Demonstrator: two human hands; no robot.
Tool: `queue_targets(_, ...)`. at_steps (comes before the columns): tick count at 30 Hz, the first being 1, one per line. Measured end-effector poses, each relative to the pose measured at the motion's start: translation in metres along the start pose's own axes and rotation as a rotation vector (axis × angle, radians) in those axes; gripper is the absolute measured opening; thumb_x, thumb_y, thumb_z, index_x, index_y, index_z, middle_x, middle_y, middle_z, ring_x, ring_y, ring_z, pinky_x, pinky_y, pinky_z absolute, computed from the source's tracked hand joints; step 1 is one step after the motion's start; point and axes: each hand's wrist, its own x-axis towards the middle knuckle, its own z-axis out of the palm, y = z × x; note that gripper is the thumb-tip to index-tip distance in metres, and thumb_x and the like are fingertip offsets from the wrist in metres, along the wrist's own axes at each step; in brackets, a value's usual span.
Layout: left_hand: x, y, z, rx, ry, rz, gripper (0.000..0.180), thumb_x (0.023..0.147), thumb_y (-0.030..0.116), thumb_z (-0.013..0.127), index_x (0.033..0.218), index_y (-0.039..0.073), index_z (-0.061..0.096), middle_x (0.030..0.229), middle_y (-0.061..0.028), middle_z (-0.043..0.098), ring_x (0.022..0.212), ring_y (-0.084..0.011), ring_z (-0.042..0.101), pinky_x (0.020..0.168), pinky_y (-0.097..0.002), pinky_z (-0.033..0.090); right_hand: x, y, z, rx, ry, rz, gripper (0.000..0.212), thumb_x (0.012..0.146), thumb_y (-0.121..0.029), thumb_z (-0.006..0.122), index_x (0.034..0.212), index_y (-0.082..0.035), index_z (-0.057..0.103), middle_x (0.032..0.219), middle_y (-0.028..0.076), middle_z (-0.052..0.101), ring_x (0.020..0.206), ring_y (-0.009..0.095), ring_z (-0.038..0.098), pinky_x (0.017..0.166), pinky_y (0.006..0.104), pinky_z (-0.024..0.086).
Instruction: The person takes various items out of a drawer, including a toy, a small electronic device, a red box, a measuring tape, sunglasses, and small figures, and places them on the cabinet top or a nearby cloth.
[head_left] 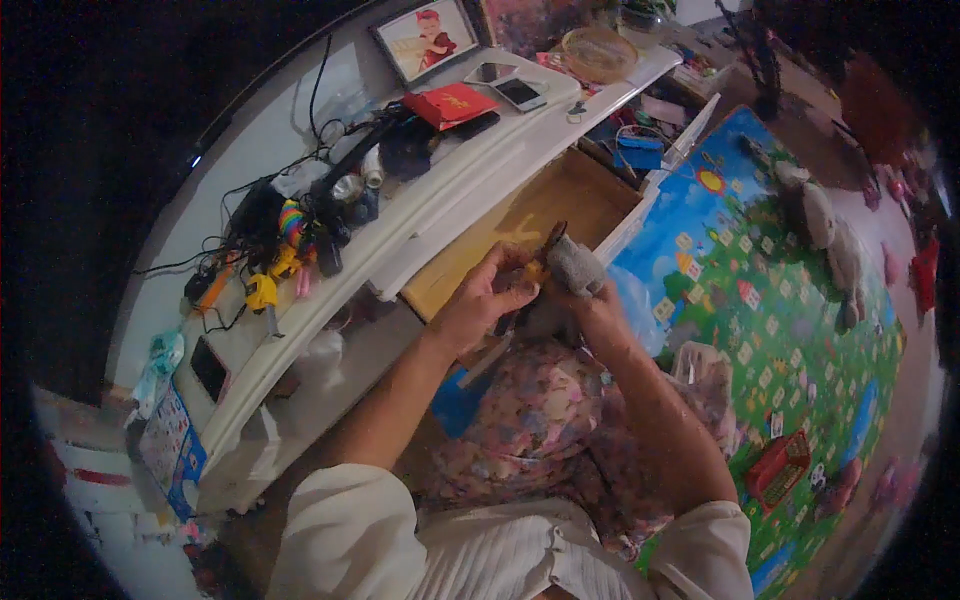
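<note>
A crumpled grey cloth [576, 266] is bunched in my right hand [600, 305], whose fingers are largely hidden behind it. A dark, narrow piece [556, 236] juts up beside the cloth; its kind is unclear. My left hand [495, 290] is closed close by, thumb and fingers pinched toward a small orange-brown thing [536, 272] too blurred to name. Both hands meet above my lap, in front of a pulled-out wooden drawer [590, 195] whose tan bottom shows. Patterned floral fabric [545, 395] covers my legs.
On the white cabinet top [400, 230] lie tangled black cables, a yellow toy-like thing [262, 291], a red packet [450, 105], a phone [522, 94] and a framed picture [425, 38]. A colourful play mat [745, 300] spreads at right, with a red basket [778, 470] on it.
</note>
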Motion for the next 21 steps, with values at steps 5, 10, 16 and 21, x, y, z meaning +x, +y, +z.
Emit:
queue_targets(5, 0.012, -0.023, -0.02, 0.146, -0.126, 0.04, 0.031, 0.084, 0.008, 0.058, 0.114, 0.005, 0.052, 0.116, -0.0089, 0.05, 0.111, -0.0193, 0.047, 0.092, -0.0306, 0.04, 0.011, 0.015, -0.008, -0.134, 0.071, -0.214, 0.029, 0.076, -0.002, 0.06, 0.105, -0.002, 0.059, 0.103, 0.006, 0.062, 0.094, 0.017, 0.057, 0.082, 0.0297, 0.046)
queue_targets(10, 0.031, -0.027, -0.069, -0.364, -0.048, -0.294, 0.026, 0.092, 0.027, 0.049, 0.112, 0.01, 0.048, 0.099, -0.0093, 0.058, 0.091, -0.0187, 0.058, 0.075, -0.031, 0.048, 0.018, -0.026, -0.015, -0.145, 0.289, -0.195, 0.03, 0.077, -0.006, 0.065, 0.106, -0.003, 0.06, 0.102, 0.006, 0.063, 0.092, 0.017, 0.058, 0.08, 0.0299, 0.047)
queue_targets(16, 0.049, -0.091, -0.114, 0.013, 0.102, -0.283, 0.025, 0.087, 0.026, 0.054, 0.104, 0.009, 0.049, 0.091, -0.0138, 0.058, 0.091, -0.0309, 0.058, 0.079, -0.0431, 0.047, 0.016, -0.036, -0.046, -0.03, 0.493, -0.024, 0.038, 0.076, -0.01, 0.069, 0.112, -0.005, 0.057, 0.107, 0.007, 0.06, 0.096, 0.019, 0.058, 0.083, 0.0319, 0.047)
queue_targets(21, 0.05, -0.205, -0.137, 1.196, 0.258, -0.271, 0.037, 0.075, 0.024, 0.063, 0.105, 0.007, 0.049, 0.101, -0.0179, 0.053, 0.1, -0.0342, 0.054, 0.083, -0.0467, 0.044, 0.016, -0.038, -0.035, -0.098, 0.491, 0.001, 0.037, 0.076, -0.009, 0.069, 0.111, -0.002, 0.058, 0.103, 0.007, 0.062, 0.093, 0.019, 0.06, 0.081, 0.0311, 0.049)
